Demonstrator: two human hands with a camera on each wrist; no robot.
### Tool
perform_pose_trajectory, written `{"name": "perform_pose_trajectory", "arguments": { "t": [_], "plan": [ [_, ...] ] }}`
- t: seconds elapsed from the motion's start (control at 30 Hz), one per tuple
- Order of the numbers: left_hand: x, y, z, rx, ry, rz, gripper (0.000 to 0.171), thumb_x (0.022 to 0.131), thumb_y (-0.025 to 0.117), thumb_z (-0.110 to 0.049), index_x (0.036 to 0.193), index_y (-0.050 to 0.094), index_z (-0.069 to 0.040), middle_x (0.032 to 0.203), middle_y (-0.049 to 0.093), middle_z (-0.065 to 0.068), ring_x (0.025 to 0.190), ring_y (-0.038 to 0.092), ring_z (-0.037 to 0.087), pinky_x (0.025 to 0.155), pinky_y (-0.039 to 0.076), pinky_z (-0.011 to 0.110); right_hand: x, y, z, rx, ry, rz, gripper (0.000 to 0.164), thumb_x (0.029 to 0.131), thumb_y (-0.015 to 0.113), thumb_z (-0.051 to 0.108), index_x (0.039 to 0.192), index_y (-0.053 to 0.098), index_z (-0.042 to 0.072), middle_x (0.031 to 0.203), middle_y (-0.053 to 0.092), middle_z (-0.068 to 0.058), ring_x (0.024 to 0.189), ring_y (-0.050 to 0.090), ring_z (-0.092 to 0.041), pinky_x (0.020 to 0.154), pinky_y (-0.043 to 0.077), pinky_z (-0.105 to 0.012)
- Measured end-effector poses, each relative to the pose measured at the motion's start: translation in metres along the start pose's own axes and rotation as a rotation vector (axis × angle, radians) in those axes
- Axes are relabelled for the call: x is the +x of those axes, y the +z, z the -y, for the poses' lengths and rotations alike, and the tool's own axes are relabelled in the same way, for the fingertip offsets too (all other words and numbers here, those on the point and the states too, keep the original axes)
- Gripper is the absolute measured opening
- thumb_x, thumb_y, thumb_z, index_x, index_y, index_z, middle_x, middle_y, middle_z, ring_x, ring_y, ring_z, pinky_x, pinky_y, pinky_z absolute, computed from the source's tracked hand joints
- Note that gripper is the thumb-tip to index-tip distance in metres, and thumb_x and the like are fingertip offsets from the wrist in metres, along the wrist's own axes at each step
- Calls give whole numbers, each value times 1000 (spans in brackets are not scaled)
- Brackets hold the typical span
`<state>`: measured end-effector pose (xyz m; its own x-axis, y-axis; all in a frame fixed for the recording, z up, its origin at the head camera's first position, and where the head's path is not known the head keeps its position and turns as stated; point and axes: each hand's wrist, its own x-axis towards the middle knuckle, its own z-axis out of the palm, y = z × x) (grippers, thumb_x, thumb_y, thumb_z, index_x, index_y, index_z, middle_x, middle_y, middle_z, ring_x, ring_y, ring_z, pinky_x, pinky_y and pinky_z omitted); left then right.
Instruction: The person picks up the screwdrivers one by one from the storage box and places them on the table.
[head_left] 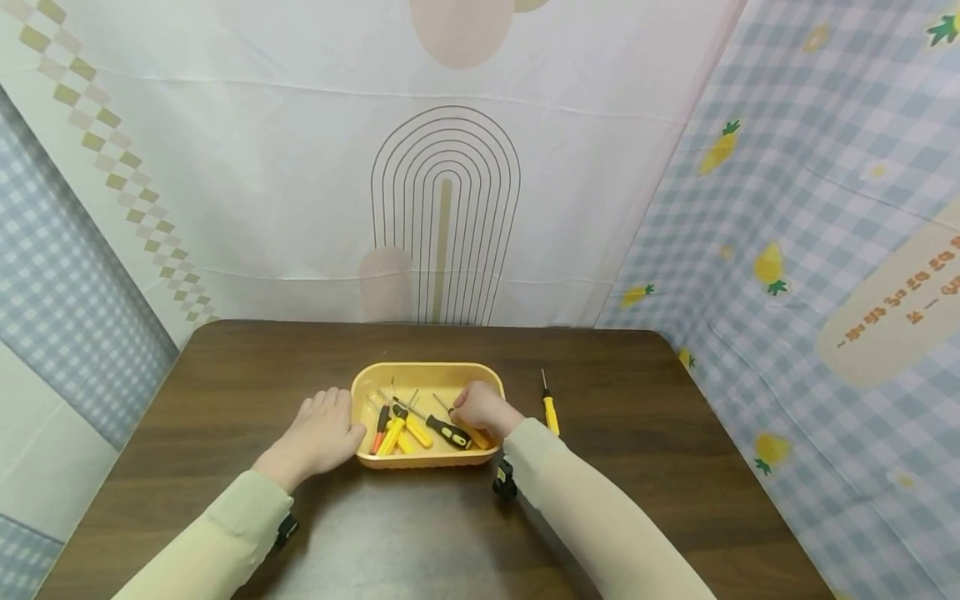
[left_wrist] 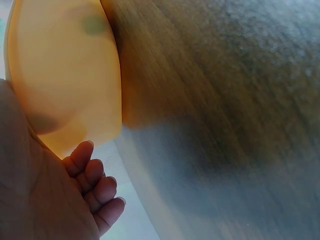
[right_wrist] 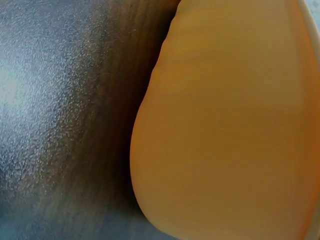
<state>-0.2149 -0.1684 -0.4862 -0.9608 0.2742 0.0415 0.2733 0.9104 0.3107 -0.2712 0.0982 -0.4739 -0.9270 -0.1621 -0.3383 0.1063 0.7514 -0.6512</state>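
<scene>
A yellow plastic basket (head_left: 431, 461) on the table holds several screwdrivers, among them one with a black handle (head_left: 450, 432) and one with a red and black handle (head_left: 380, 429). My right hand (head_left: 486, 407) reaches into its right side, fingers curled at the neck of a yellow-handled screwdriver (head_left: 476, 437); the hand partly hides the grip. At the left end, my left hand (head_left: 318, 433) rests against the basket's rim, fingers loosely extended. The left wrist view shows those fingertips (left_wrist: 107, 190) beside the basket wall (left_wrist: 70, 75). Only the basket's outside (right_wrist: 220, 125) fills the right wrist view.
Another yellow-handled screwdriver (head_left: 551, 414) lies on the dark wooden table (head_left: 622, 433), right of the basket, its shaft pointing away. Patterned cloth (head_left: 300, 183) hangs behind the table, and a checked cloth (head_left: 787, 208) hangs along the right side.
</scene>
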Motion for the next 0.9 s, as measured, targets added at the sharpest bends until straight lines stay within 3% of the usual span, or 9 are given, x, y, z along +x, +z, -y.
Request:
{"name": "perform_pose_trajectory", "arguments": {
  "t": [0.1, 0.27, 0.4, 0.53, 0.6, 0.7, 0.9],
  "plan": [
    [0, -1, 0, 0, -1, -2, 40, 87, 52, -28, 107, 47, 6, 90, 43, 10, 86, 41, 28, 77, 33, 45, -1, 0, 3, -24, -4, -4, 10, 84, 72, 6, 78, 63, 3, 77, 57, -5, 64, 52, -14, 57, 45, -25],
    [0, -1, 0, -2, 0, 2, 39, 87, 52, -28, 106, 47, 6, 91, 43, 10, 87, 42, 29, 78, 34, 46, -2, 2, 5, -40, -3, 18, 43, 85, 69, 4, 56, 38, 13, 54, 31, 3, 46, 31, -10, 43, 29, -23],
    [0, 0, 0, 3, 2, 1, 38, 88, 52, -28, 105, 48, 5, 90, 43, 9, 86, 42, 28, 77, 34, 45, -3, 0, 6, -93, -13, 65, 52, 87, 66, 6, 50, 30, 15, 47, 21, 5, 39, 22, -8, 38, 23, -23],
    [0, 0, 1, 6, 3, -4, 38, 88, 53, -28, 105, 48, 5, 89, 43, 9, 86, 42, 28, 76, 33, 44, -6, -4, 7, -309, -71, 123, 55, 90, 65, 10, 46, 31, 14, 44, 21, 4, 35, 23, -8, 35, 25, -23],
    [0, -1, 1, 7, 4, -5, 39, 88, 53, -28, 106, 48, 6, 90, 43, 10, 86, 42, 29, 77, 33, 45, -6, -5, 8, -472, -136, 131, 55, 90, 64, 12, 45, 32, 13, 43, 21, 4, 36, 24, -8, 36, 27, -21],
    [-1, -1, 1, 4, 4, -5, 40, 88, 53, -28, 107, 48, 6, 91, 44, 10, 87, 42, 29, 78, 33, 45, -6, -4, 7, -594, -190, 114, 55, 89, 63, 13, 44, 32, 14, 44, 20, 4, 39, 21, -9, 40, 24, -21],
    [-1, 0, 0, -1, 12, -3, 40, 87, 52, -29, 106, 48, 6, 91, 44, 10, 87, 42, 29, 78, 34, 45, -3, 2, 3, -519, -148, 54, 49, 87, 61, 8, 47, 34, 15, 45, 23, 5, 40, 24, -10, 42, 25, -21]
  ]
}}
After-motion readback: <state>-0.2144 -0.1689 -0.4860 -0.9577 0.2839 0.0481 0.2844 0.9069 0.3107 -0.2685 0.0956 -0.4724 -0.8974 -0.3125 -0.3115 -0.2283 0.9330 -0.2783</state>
